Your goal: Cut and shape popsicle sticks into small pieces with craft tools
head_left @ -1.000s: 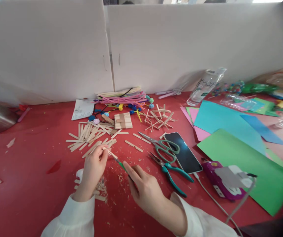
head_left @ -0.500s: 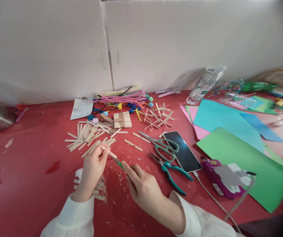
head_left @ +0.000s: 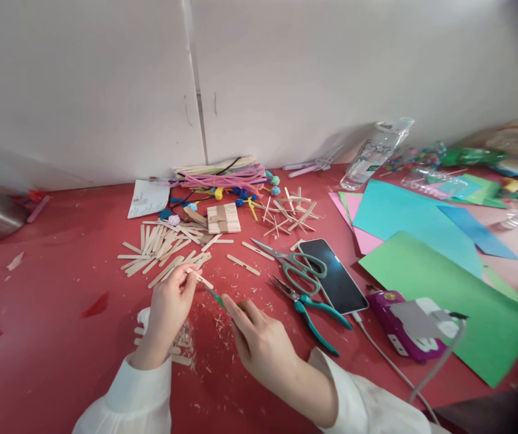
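My left hand (head_left: 168, 310) pinches a short wooden stick (head_left: 199, 279) just above the red table (head_left: 60, 337). In my right hand (head_left: 259, 343) is a thin green-handled blade tool (head_left: 216, 296), its tip at the stick's lower end. Wood shavings (head_left: 222, 325) lie scattered under both hands. A loose pile of flat wooden sticks (head_left: 159, 250) lies just beyond my left hand. Both sleeves are white.
Grey-green scissors (head_left: 299, 268), teal pliers (head_left: 313, 313) and a black phone (head_left: 333, 274) lie right of my hands. Coloured paper sheets (head_left: 421, 241), a purple gadget (head_left: 407, 325) with a cable, a plastic bottle (head_left: 371, 157), pipe cleaners (head_left: 227, 179) and a stick block (head_left: 224, 218) lie beyond.
Both hands stay on the stick and blade with only slight shifts; the view has drifted a little.
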`<state>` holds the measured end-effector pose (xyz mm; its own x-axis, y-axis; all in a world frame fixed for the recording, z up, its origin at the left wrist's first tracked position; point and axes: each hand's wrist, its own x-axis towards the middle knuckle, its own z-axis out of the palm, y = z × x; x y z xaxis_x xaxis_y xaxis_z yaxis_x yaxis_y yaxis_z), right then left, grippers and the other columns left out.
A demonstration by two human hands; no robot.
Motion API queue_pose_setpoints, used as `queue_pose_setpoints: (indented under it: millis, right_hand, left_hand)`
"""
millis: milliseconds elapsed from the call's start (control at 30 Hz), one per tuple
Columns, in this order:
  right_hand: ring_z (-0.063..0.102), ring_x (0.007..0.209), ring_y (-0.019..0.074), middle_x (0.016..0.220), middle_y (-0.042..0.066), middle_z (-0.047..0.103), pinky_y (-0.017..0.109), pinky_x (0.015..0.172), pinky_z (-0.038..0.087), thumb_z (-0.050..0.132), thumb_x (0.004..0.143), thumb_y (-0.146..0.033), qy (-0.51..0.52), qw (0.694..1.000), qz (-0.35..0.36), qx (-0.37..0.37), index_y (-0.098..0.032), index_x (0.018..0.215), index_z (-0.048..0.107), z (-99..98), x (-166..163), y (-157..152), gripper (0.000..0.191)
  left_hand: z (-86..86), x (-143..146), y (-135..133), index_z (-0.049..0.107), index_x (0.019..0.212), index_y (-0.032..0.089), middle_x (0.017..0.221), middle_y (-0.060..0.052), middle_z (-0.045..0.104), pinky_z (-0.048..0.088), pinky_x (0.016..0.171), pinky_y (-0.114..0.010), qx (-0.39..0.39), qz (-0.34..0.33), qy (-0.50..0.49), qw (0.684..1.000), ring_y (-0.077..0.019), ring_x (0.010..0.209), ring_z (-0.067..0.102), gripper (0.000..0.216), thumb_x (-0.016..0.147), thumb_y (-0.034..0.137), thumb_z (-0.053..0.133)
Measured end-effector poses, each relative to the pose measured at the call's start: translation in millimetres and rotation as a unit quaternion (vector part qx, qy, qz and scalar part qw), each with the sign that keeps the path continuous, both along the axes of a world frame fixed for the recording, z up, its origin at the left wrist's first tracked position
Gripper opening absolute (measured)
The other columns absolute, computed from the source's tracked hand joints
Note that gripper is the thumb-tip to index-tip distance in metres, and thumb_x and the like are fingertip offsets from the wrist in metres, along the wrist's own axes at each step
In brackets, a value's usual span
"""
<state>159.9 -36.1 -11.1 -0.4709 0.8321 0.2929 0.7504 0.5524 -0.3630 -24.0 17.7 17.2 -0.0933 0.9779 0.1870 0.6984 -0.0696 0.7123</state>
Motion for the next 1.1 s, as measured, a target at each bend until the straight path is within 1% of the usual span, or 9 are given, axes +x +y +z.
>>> queue_pose_setpoints:
  millis: [200, 367, 433, 633, 800, 900, 967, 1033, 1100]
  right_hand:
    - [0.064, 0.063, 0.0187, 0.090, 0.011, 0.066, 0.024, 0.045, 0.045, 0.042, 0.081, -0.007, -0.041, 0.999, 0.000, -0.006, -0.011, 0.130, 0.050, 3.3, 0.8, -1.5, 0.050]
    - [0.063, 0.067, 0.0194, 0.094, 0.011, 0.066, 0.024, 0.046, 0.044, 0.049, 0.072, -0.004, -0.086, 0.996, -0.012, -0.007, -0.017, 0.131, 0.052, 10.6, 1.3, -1.3, 0.061]
    - [0.063, 0.068, 0.0192, 0.094, 0.010, 0.066, 0.023, 0.046, 0.043, 0.050, 0.070, -0.003, -0.097, 0.995, -0.016, -0.010, -0.020, 0.131, 0.051, 12.9, 1.7, -0.4, 0.063]
    - [0.062, 0.066, 0.0171, 0.097, 0.009, 0.064, 0.022, 0.045, 0.040, 0.050, 0.072, -0.003, -0.085, 0.996, -0.017, -0.031, -0.022, 0.130, 0.052, 12.8, 3.5, 1.9, 0.061]
    - [0.061, 0.064, 0.0161, 0.095, 0.008, 0.064, 0.021, 0.043, 0.038, 0.048, 0.072, -0.003, -0.065, 0.998, -0.018, -0.017, -0.023, 0.129, 0.053, 10.4, 7.8, 3.9, 0.061]
    - [0.062, 0.066, 0.0150, 0.094, 0.007, 0.065, 0.020, 0.046, 0.040, 0.046, 0.074, -0.004, -0.025, 0.999, -0.036, -0.006, -0.025, 0.127, 0.055, 9.9, 13.2, 7.6, 0.057]
    - [0.061, 0.064, 0.0140, 0.094, 0.007, 0.065, 0.020, 0.051, 0.043, 0.043, 0.079, -0.008, 0.040, 0.998, -0.052, -0.021, -0.023, 0.127, 0.054, 10.5, 16.2, 11.5, 0.051]
    - [0.062, 0.068, 0.0150, 0.097, 0.008, 0.065, 0.023, 0.058, 0.047, 0.043, 0.083, -0.015, 0.129, 0.987, -0.074, -0.068, -0.019, 0.128, 0.052, 11.7, 16.9, 16.4, 0.046]
    - [0.061, 0.071, 0.0166, 0.093, 0.007, 0.065, 0.026, 0.063, 0.049, 0.049, 0.081, -0.022, 0.215, 0.960, -0.106, -0.142, -0.016, 0.120, 0.055, 12.6, 15.1, 21.4, 0.040]
  left_hand:
    - [-1.7, -1.1, -0.5, 0.060, 0.091, 0.020, 0.085, -0.006, 0.076, 0.053, 0.062, -0.020, -0.008, -0.002, -0.001, 1.000, -0.0186, 0.076, 0.072, 0.024, 0.083, 0.036, 0.045]
    - [-3.0, -1.7, -0.4, 0.062, 0.094, 0.019, 0.081, -0.006, 0.076, 0.053, 0.064, -0.020, -0.006, -0.007, 0.000, 1.000, -0.0189, 0.076, 0.072, 0.028, 0.084, 0.037, 0.044]
    - [-2.7, -1.7, 0.0, 0.062, 0.095, 0.019, 0.081, -0.006, 0.076, 0.053, 0.065, -0.021, -0.008, -0.007, 0.004, 1.000, -0.0191, 0.076, 0.072, 0.028, 0.085, 0.037, 0.043]
    - [0.1, -0.9, 0.6, 0.063, 0.095, 0.020, 0.081, -0.005, 0.076, 0.053, 0.064, -0.021, -0.014, -0.011, 0.009, 1.000, -0.0192, 0.075, 0.072, 0.028, 0.085, 0.037, 0.043]
    - [-1.3, -3.3, 0.8, 0.062, 0.093, 0.020, 0.080, -0.005, 0.076, 0.054, 0.067, -0.023, -0.012, -0.004, 0.003, 1.000, -0.0198, 0.075, 0.072, 0.027, 0.084, 0.037, 0.043]
    - [-4.0, -5.0, 2.1, 0.061, 0.092, 0.019, 0.080, -0.006, 0.075, 0.054, 0.067, -0.025, -0.017, 0.014, -0.027, 0.999, -0.0204, 0.073, 0.072, 0.026, 0.083, 0.038, 0.046]
    - [-4.8, -3.8, 3.2, 0.060, 0.091, 0.019, 0.080, -0.007, 0.075, 0.056, 0.065, -0.027, -0.038, 0.028, -0.091, 0.995, -0.0203, 0.069, 0.071, 0.026, 0.080, 0.040, 0.049]
    - [-4.0, -0.5, 3.9, 0.059, 0.088, 0.018, 0.081, -0.009, 0.075, 0.057, 0.063, -0.029, -0.077, 0.034, -0.182, 0.980, -0.0207, 0.066, 0.071, 0.029, 0.077, 0.045, 0.053]
    - [-2.0, 4.2, 3.9, 0.058, 0.085, 0.018, 0.082, -0.010, 0.075, 0.058, 0.063, -0.032, -0.119, 0.025, -0.264, 0.957, -0.0219, 0.066, 0.071, 0.034, 0.073, 0.050, 0.058]
